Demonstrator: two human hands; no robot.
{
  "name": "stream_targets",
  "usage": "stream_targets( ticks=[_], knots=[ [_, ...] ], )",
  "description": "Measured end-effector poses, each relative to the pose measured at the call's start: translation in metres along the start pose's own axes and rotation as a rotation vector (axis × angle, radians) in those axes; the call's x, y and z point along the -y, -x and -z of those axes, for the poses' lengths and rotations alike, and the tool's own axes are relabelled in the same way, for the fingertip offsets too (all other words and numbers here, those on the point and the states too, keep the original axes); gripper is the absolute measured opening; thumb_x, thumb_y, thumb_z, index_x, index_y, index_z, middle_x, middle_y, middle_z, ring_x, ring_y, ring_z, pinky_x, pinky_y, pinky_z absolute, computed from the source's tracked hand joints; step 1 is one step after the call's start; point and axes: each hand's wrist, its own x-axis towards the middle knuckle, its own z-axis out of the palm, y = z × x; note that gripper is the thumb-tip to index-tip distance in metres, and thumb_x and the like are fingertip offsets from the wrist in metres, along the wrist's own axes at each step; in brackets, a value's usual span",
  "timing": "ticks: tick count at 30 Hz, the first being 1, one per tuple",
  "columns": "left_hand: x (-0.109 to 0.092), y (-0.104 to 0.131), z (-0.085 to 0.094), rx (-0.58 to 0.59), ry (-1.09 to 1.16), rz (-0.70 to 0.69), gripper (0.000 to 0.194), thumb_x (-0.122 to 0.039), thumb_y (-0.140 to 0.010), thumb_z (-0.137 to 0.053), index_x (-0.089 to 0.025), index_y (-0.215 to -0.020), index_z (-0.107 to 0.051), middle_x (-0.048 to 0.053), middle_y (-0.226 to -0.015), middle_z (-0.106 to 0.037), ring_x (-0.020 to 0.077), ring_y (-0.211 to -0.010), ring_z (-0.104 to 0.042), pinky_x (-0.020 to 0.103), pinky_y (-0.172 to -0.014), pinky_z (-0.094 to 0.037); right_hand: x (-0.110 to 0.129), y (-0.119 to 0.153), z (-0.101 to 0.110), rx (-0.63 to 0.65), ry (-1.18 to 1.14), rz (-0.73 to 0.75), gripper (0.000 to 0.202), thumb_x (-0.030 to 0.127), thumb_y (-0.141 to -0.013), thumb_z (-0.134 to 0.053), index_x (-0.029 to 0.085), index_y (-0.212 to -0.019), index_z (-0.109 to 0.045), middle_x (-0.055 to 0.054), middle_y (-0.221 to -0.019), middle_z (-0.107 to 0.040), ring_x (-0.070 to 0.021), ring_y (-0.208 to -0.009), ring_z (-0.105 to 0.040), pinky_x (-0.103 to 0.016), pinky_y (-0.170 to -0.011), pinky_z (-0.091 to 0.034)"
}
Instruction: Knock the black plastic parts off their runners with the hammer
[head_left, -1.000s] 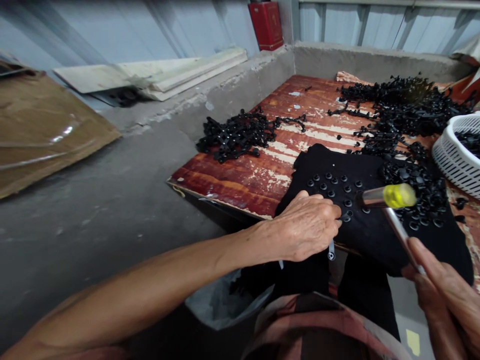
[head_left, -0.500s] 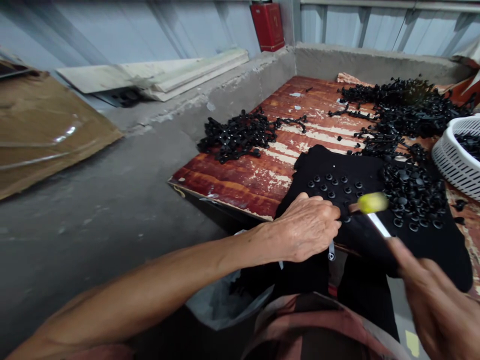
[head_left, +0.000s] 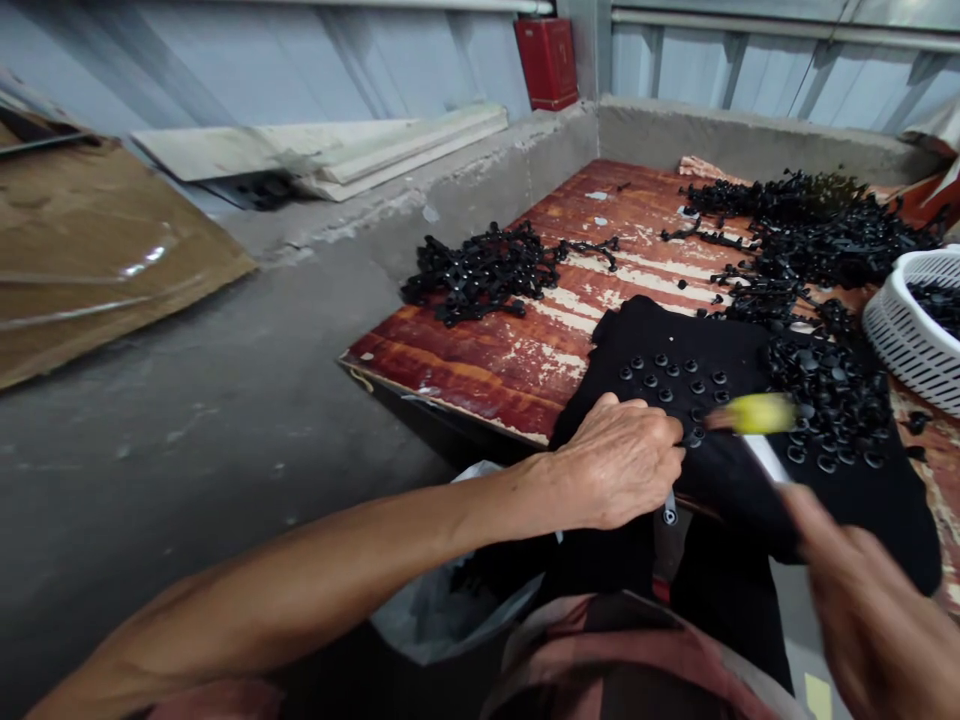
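My right hand point(head_left: 874, 590), partly blurred, is closed round a small hammer point(head_left: 763, 415) with a yellow head and a pale metal neck. The hammer head is blurred above the black cloth point(head_left: 757, 500). My left hand point(head_left: 630, 460) is closed at the cloth's front edge. From under its fingers sticks a silver metal tool point(head_left: 670, 512) with a round end; the rest of the tool is hidden. Several round black plastic pieces point(head_left: 665, 395) stand spaced out on the cloth beyond my left hand. To their right lies a dense heap of similar black pieces point(head_left: 825, 390).
A tangled black pile point(head_left: 484, 270) lies at the left of the worn red board point(head_left: 465, 370), with a bigger black pile point(head_left: 817, 225) at the back right. A white slotted basket point(head_left: 907, 325) stands at right. Below my left forearm is an open plastic bag point(head_left: 435, 635).
The hammer has shifted slightly right and stays blurred. My left hand keeps its place at the cloth's edge. The whole view has moved a little.
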Motion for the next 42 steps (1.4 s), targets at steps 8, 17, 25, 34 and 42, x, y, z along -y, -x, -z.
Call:
stream_targets(
  ticks=[8, 17, 25, 34, 42],
  knots=[
    [-0.007, 0.008, -0.006, -0.062, 0.046, 0.145, 0.022, -0.027, -0.093, -0.040, -0.020, -0.076, -0.051, 0.002, -0.076, -0.065, 0.0197, -0.075, -0.062, 0.033, -0.068, -0.036, -0.001, -0.011, -0.007, 0.062, 0.046, 0.038, 0.061, 0.012, -0.095, -0.044, 0.028, -0.153, -0.034, -0.009, -0.119, -0.068, -0.0226, -0.093, -0.071, -0.028, -0.070, -0.060],
    [-0.025, 0.021, 0.002, -0.225, 0.502, 0.440, 0.041, -0.022, -0.087, -0.047, -0.014, -0.127, -0.039, -0.007, -0.063, -0.049, 0.0131, -0.055, -0.050, 0.026, -0.057, -0.037, 0.044, -0.020, -0.040, -0.082, -0.534, -0.549, 0.036, 0.046, -0.086, -0.065, 0.029, -0.118, -0.064, -0.004, -0.090, -0.072, -0.0208, -0.078, -0.070, -0.027, -0.063, -0.056],
    [-0.027, 0.034, -0.001, -0.317, 0.784, 0.297, 0.023, -0.024, -0.094, -0.043, -0.017, -0.108, -0.061, -0.005, -0.064, -0.049, 0.0086, -0.057, -0.046, 0.021, -0.057, -0.037, 0.059, -0.049, -0.055, -0.091, -1.002, -0.867, 0.036, 0.048, -0.079, -0.074, 0.023, -0.104, -0.062, 0.001, -0.069, -0.064, -0.0090, -0.042, -0.046, -0.020, -0.036, -0.040],
    [-0.032, 0.038, 0.014, -0.117, 0.458, 0.273, 0.026, -0.034, -0.095, -0.047, -0.020, -0.105, -0.067, 0.002, -0.084, -0.065, 0.0155, -0.075, -0.058, 0.030, -0.075, -0.046, 0.043, -0.058, -0.054, 0.006, -1.132, -0.858, 0.033, 0.045, -0.077, -0.077, 0.019, -0.089, -0.061, 0.006, -0.058, -0.055, -0.0060, -0.035, -0.041, -0.018, -0.030, -0.038],
    [-0.032, 0.025, 0.008, -0.287, 0.226, 0.031, 0.016, -0.020, -0.092, -0.052, -0.019, -0.089, -0.068, 0.004, -0.089, -0.068, 0.0199, -0.093, -0.057, 0.038, -0.087, -0.040, 0.044, -0.069, -0.050, -0.031, -1.211, -0.849, 0.032, 0.047, -0.078, -0.075, 0.020, -0.091, -0.060, 0.005, -0.061, -0.059, -0.0058, -0.035, -0.038, -0.017, -0.028, -0.037]
  ],
)
